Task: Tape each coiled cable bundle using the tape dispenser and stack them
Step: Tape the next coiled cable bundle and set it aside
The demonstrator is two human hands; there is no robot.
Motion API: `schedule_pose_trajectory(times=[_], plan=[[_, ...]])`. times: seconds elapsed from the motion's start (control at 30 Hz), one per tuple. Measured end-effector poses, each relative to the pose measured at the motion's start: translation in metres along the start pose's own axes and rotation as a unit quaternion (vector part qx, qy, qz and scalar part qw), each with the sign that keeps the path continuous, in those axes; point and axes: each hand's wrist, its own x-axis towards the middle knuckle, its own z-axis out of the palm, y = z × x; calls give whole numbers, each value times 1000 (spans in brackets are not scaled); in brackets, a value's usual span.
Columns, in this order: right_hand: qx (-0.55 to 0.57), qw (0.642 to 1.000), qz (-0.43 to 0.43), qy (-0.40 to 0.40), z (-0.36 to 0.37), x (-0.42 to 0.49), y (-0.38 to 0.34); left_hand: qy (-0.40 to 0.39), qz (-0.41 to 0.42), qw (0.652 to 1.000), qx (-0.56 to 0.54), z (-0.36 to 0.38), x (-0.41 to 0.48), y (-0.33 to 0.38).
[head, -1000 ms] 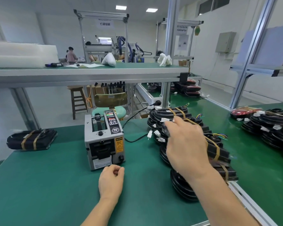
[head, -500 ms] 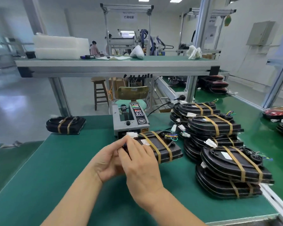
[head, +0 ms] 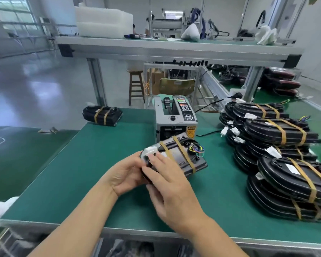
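A black coiled cable bundle [head: 182,156] with two tan tape bands and coloured wire ends is held just above the green table [head: 82,173], in front of the grey tape dispenser [head: 174,117]. My left hand [head: 126,175] grips its near left end from below. My right hand [head: 167,184] grips the same end from above, fingers near the white connector [head: 150,151]. A stack of several taped bundles [head: 278,145] lies at the right. One taped bundle [head: 102,115] sits alone at the table's far left corner.
The dispenser's black power cord [head: 206,134] runs right across the mat. A raised shelf [head: 174,51] spans overhead behind the dispenser, on aluminium posts. A wooden stool [head: 136,86] and a chair [head: 176,86] stand beyond the table. The table's left and front edges are close.
My right hand took a bundle off the right stack and brought it in front of the dispenser, where my left hand joined it. The view has swung left and down.
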Motion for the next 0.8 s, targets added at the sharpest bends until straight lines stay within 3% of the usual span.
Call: schedule_pose_trajectory(times=[0.07,0.17,0.27,0.33,0.47,0.57,0.7,0.8], plan=[[-14,996,43,83,-14,1,9,-10,1,1000,-3,-3,-1,4],[-23,966,181,182,-31,6,26,9,-7,1000,-10,-14,-5,10],[129,922,335,145,-36,3,33,3,-8,999,-37,-22,-8,10],[252,870,413,99,-33,2,30,8,-6,999,-40,-27,-7,5],[373,795,467,102,-19,6,28,-11,3,999,-43,-35,-8,-3],[359,804,449,151,-7,8,29,-16,-2,999,47,-38,-10,12],[339,837,403,149,8,12,28,133,89,964,213,-34,-9,52],[360,842,378,135,22,21,26,85,81,918,380,-14,-4,77]])
